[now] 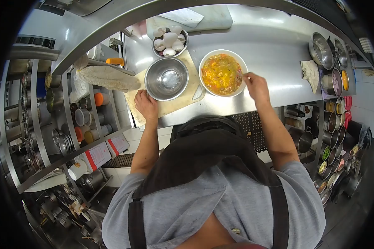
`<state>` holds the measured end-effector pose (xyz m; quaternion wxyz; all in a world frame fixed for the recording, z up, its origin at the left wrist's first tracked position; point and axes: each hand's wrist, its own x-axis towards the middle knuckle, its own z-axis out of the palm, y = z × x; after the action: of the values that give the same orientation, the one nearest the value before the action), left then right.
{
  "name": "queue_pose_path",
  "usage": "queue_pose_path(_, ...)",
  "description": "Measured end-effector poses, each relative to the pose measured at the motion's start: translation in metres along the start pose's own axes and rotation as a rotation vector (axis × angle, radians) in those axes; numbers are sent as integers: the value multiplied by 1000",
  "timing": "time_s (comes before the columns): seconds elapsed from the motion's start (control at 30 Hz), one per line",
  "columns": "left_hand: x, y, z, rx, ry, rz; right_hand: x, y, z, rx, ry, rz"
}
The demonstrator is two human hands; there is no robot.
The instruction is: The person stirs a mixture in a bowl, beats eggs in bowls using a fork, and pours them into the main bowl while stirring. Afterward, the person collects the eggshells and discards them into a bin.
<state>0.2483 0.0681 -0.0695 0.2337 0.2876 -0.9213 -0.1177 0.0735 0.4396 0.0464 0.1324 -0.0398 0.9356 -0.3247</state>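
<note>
My left hand point(147, 105) rests on the pale cutting board point(137, 112), at the lower left side of a steel mixing bowl point(167, 79). Its fingers are slightly bent and loosely apart, and I see nothing held in them. Bare metal shows inside that bowl. With bent fingers, my right hand point(257, 87) pinches the right rim of a white bowl point(201, 79). That bowl holds a yellow egg mixture point(222, 75) with orange and green bits. Behind the mixing bowl, a smaller steel bowl point(187, 40) is heaped with eggshells point(169, 39).
A second cutting board point(220, 18) with a broad blade point(183, 17) lies at the back. A cloth point(310, 74) and several metal bowls point(321, 50) sit at the right. An overhead steel rail point(112, 29) crosses above. Shelves point(35, 95) of containers stand left.
</note>
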Motion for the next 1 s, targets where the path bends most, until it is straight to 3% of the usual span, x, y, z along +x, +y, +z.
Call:
queue_pose_path(0.1,1,-2,2,-22,12,22,-14,-1,11,-143,-247,-127)
queue_pose_path(0.17,2,0,2,-11,9,14,-3,5,6,-49,-228,-157)
queue_pose_path(0.23,-1,-3,0,0,2,12,5,7,-1,99,-16,27)
queue_pose_path(0.37,0,-5,7,-17,19,29,-8,3,12,-187,-249,-217)
queue_pose_path(0.43,-2,-5,5,-9,17,14,5,2,3,125,-161,-28)
queue_pose_path(0.5,0,-4,3,12,26,37,0,-1,2,87,-64,33)
queue_pose_path(0.57,1,-5,6,-6,33,31,-7,10,21,-165,-64,-303)
queue_pose_path(0.6,-1,-5,7,-19,36,19,-12,-6,11,-240,-222,-249)
queue_pose_path(0.63,0,-2,6,-19,35,17,-4,-5,5,-242,-224,-250)
queue_pose_path(0.7,0,-2,2,6,6,18,15,2,-4,123,-186,34)
queue_pose_path(0.73,-1,-5,2,8,8,19,15,3,-3,36,-24,-17)
queue_pose_path(0.77,-1,-8,5,-1,24,33,9,2,1,37,-22,-18)
queue_pose_path(0.83,-1,-4,6,-16,38,47,-6,1,13,-199,-145,-333)
queue_pose_path(0.87,-1,-3,5,-16,29,39,-5,1,11,-170,-170,-347)
queue_pose_path(0.9,0,-2,3,-13,20,30,1,-1,4,-171,-172,-347)
queue_pose_path(0.97,-2,-3,2,1,10,21,14,-3,-10,39,-59,-22)
queue_pose_path(1.0,0,-3,3,9,6,17,13,0,-4,-58,-13,-69)
